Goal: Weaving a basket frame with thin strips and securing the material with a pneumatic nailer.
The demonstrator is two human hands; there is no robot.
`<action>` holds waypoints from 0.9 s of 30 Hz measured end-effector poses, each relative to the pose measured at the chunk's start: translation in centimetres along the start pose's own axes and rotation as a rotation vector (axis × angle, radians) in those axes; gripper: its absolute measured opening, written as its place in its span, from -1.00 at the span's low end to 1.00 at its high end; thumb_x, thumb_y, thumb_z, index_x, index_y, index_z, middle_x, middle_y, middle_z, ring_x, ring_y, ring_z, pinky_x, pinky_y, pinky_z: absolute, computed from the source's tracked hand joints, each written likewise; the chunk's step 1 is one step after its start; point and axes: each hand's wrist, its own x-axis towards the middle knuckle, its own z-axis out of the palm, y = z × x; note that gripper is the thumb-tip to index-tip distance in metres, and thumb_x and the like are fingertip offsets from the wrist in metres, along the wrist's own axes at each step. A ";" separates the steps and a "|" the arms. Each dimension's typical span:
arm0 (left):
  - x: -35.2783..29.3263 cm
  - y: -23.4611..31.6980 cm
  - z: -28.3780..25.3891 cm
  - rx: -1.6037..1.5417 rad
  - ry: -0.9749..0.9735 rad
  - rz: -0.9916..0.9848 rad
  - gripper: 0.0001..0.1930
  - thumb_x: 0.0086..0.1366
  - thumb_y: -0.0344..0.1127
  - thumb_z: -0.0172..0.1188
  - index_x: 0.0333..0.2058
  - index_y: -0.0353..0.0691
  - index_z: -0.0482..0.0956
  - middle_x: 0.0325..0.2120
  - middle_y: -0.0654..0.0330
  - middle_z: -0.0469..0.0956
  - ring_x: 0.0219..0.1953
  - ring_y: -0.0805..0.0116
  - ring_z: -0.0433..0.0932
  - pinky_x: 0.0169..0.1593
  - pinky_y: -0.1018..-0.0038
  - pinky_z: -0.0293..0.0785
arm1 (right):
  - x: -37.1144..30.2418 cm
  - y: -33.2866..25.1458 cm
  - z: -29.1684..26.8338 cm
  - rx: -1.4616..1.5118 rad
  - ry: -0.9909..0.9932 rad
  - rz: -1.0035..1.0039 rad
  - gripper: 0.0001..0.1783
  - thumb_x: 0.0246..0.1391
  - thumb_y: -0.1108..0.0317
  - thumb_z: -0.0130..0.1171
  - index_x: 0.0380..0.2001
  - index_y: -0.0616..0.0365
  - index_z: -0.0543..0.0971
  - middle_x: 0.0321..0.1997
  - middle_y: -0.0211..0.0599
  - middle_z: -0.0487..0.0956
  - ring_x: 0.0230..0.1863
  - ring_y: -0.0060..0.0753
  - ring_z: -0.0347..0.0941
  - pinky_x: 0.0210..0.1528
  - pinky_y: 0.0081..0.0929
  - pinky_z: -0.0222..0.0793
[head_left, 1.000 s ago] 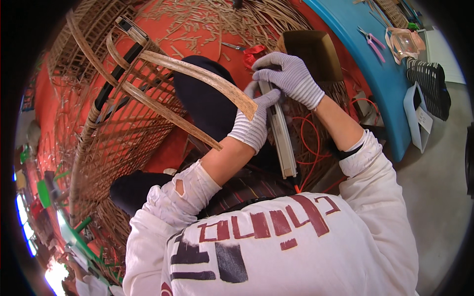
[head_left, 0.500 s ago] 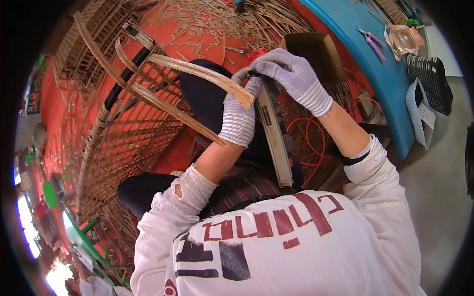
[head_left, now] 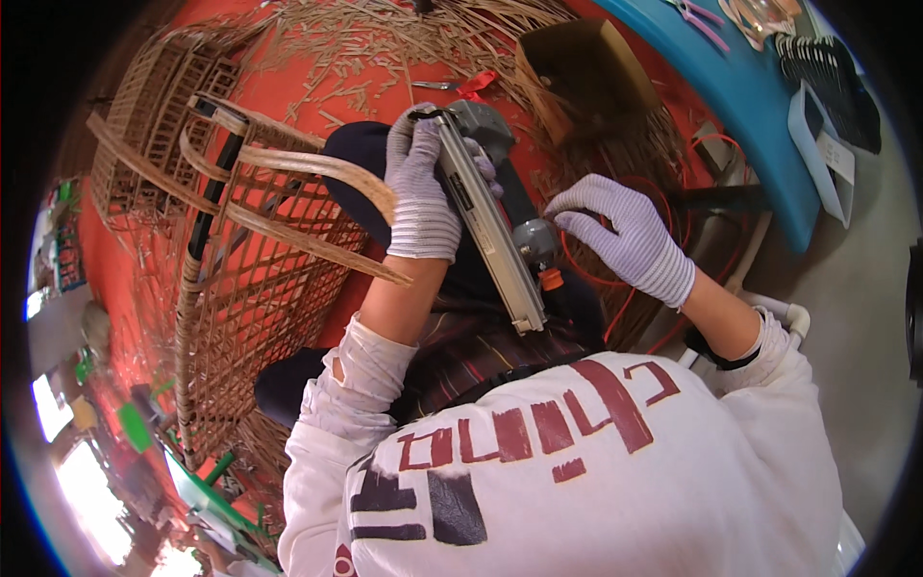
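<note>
Across my lap lies a grey pneumatic staple gun (head_left: 488, 231) with a long metal magazine. My left hand (head_left: 423, 188), in a pale striped knit glove, grips its far end around the nose. Some of the left fingers show beyond the magazine, closed on the tool. To the right of the gun's handle hangs my right hand (head_left: 625, 236), gloved alike, fingers bent but apart, holding nothing. Left of my left hand stands a woven rattan frame (head_left: 260, 308). Its curved flat strips (head_left: 308, 173) reach toward my left wrist.
A cardboard box (head_left: 586, 82) stands far ahead, near cutters (head_left: 437, 86) and a red cloth (head_left: 478, 85). An orange air hose (head_left: 663, 207) curls at right. There, a blue table (head_left: 760, 125) carries pink-handled pliers (head_left: 704, 21). Offcuts litter the red floor (head_left: 370, 58).
My right hand has left the gun's nose and moved right and nearer. The staple gun has tilted and turned, showing its body and handle. My left hand has shifted left with it.
</note>
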 end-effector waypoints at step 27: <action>-0.6 3.0 0.7 0.126 0.012 -0.010 -0.68 0.49 0.01 -0.09 -0.11 -0.12 0.38 -0.40 0.04 0.55 -0.50 0.17 0.56 -0.49 0.22 0.58 | 0.8 -0.2 3.3 -0.337 -0.054 -0.501 -0.18 -0.31 0.26 0.50 0.14 0.07 0.46 0.09 -0.26 0.51 0.15 -0.09 0.40 0.23 -0.14 0.31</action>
